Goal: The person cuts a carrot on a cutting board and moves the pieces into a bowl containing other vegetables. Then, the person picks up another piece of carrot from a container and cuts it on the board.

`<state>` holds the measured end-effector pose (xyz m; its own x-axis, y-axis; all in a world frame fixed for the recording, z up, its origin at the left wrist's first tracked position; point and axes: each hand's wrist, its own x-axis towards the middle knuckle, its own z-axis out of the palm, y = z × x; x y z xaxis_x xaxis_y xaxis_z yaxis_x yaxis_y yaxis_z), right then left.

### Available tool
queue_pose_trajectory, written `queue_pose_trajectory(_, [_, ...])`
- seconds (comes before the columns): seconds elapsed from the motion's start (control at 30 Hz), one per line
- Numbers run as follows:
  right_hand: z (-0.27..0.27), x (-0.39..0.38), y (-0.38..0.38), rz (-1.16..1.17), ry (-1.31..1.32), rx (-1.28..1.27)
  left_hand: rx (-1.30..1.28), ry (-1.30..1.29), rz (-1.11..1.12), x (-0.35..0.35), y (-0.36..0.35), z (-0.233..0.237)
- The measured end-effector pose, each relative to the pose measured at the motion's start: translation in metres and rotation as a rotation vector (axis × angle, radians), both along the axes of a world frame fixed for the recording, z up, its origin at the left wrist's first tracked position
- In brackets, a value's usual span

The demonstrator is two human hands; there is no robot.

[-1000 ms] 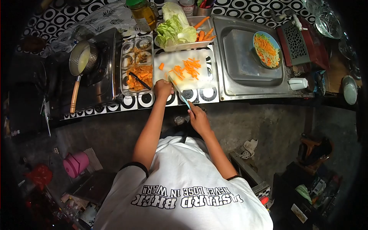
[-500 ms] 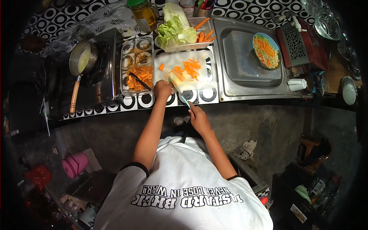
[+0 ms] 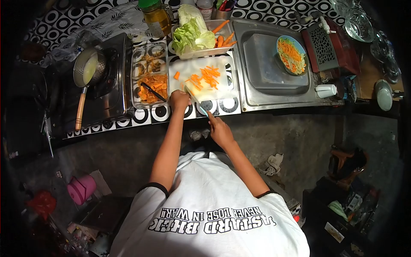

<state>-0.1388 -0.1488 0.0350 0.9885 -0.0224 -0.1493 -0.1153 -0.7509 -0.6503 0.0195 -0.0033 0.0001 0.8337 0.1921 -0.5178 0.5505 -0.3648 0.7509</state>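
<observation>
Head view, the sole view. Right hand: one, fingers closed round the pale blue handle of a knife; blade slanted up and leftward over the near part of the cutting board. Left hand: one, fingers curled in, at the board's near left corner, just beside the blade; whether it gripped anything could not be told.

Carrot strips: two loose heaps, side by side, lying on the board beyond the blade. Carrot chunk: one, apart from the strips, near the board's left edge. Clear container: left of the board, with orange pieces and a black-handled tool laid across them. Plastic tub: beyond the board, holding leafy greens and whole carrots. Plate: in the sink area to the right, heaped with shredded vegetables. Saucepan: on the stove, far left, its wooden handle pointing nearward.
</observation>
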Motion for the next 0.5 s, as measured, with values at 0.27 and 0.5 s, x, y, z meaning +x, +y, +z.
queue_pose_trajectory(0.27, [-0.004,0.005,-0.003,-0.002,0.023,0.005,0.002,0.001,-0.011,0.000,-0.001,0.000])
queue_pose_trajectory(0.5, [-0.007,0.006,-0.003,0.000,0.027,0.073,0.015,0.016,-0.004,0.001,-0.001,-0.002])
